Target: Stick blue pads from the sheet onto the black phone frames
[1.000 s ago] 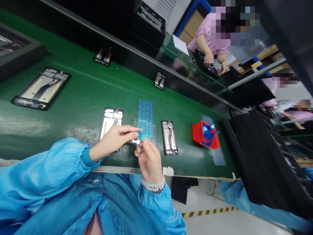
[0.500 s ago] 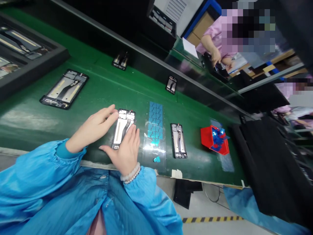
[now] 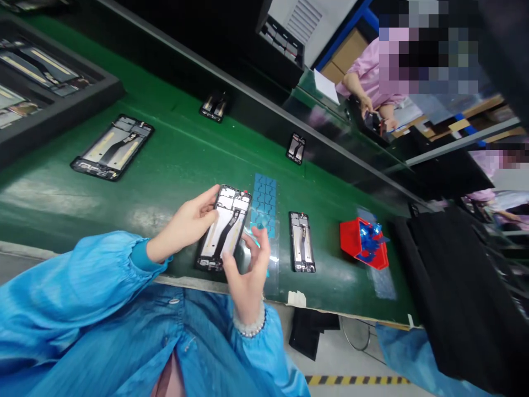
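An opened phone body (image 3: 225, 231) with a white inner panel, a black ribbon cable and a small red spot at its top edge is tilted up off the green bench. My left hand (image 3: 188, 223) grips its left edge, thumb on the face and fingers behind. At the lower right edge is the thumb of my right hand (image 3: 248, 270), its other fingers apart and curved beside the phone; whether they touch it is hard to see. Partly behind the phone and this hand lies a clear sheet of blue stickers (image 3: 265, 196).
Another opened phone (image 3: 302, 242) lies right of the sheet, one (image 3: 113, 146) at left. Two smaller-looking ones (image 3: 214, 106) (image 3: 296, 148) lie along the back. A red bin (image 3: 351, 237) holds blue film scraps. A black tray (image 3: 99, 91) stands far left. Across the partition a person in pink works.
The phone has come up off the bench and moved right, tilted. My left hand has taken its edge. My right hand has gone from lying over it to its right side, fingers spread.
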### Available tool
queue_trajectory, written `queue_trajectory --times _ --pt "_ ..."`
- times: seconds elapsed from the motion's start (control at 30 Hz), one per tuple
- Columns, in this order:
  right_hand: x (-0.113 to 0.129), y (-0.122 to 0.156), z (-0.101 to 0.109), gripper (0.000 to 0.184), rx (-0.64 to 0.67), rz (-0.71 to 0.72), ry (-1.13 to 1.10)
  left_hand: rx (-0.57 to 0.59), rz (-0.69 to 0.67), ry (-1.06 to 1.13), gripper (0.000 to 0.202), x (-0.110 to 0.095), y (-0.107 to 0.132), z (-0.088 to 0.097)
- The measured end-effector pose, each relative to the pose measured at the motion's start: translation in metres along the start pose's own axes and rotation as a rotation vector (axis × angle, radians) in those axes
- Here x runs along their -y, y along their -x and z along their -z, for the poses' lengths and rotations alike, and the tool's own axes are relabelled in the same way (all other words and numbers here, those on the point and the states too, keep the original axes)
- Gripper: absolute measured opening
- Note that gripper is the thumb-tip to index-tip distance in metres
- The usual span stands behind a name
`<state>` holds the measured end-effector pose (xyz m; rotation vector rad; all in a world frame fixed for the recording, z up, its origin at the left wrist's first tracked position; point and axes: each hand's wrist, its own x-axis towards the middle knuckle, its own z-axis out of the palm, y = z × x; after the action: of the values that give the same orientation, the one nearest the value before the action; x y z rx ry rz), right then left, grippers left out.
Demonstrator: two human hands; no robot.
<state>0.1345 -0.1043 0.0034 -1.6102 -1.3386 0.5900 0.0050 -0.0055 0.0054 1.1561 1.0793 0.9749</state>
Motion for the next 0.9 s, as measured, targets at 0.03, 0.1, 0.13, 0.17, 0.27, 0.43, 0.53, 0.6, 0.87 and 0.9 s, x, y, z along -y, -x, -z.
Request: queue_trajectory --times 0.03,0.1,0.13,0.17,0.27,0.43,0.53,0.6,0.87,0.9 --pt "-0.001 -0.002 0.005 0.067 -0.028 -0.028 -0.073 0.006 0.028 0.005 0.071 -0.003 0.001 -0.002" --pt "-0.003 -0.007 0.01 0.059 -0.089 -0.054 -0.195 0.009 0.056 0.011 0.065 -0.008 0.003 -0.006" --pt "-0.003 -0.011 0.011 0.053 -0.126 -0.056 -0.224 0.015 0.052 0.013 0.062 -0.009 0.004 -0.007" --pt "-0.004 -0.015 0.011 0.045 -0.165 -0.059 -0.233 0.024 0.035 0.015 0.059 -0.011 0.006 -0.008" --pt "-0.004 -0.029 0.003 0.016 -0.25 -0.098 -0.224 0.064 -0.002 0.017 0.049 -0.013 0.008 -0.01" --pt "0.002 -0.043 -0.015 0.02 -0.196 -0.194 -0.307 0.119 -0.003 -0.003 0.045 -0.015 0.009 -0.014" --pt "0.008 -0.046 -0.02 0.021 -0.221 -0.202 -0.281 0.161 0.012 0.011 0.047 -0.016 0.01 -0.016" --pt "0.011 -0.048 -0.02 0.023 -0.223 -0.221 -0.229 0.172 0.026 0.028 0.048 -0.017 0.011 -0.017" --pt "0.014 -0.049 -0.019 0.02 -0.239 -0.264 -0.186 0.196 -0.021 0.03 0.053 -0.015 0.01 -0.016" --pt "0.014 -0.049 -0.019 0.019 -0.235 -0.266 -0.181 0.198 -0.024 0.024 0.053 -0.015 0.01 -0.016"
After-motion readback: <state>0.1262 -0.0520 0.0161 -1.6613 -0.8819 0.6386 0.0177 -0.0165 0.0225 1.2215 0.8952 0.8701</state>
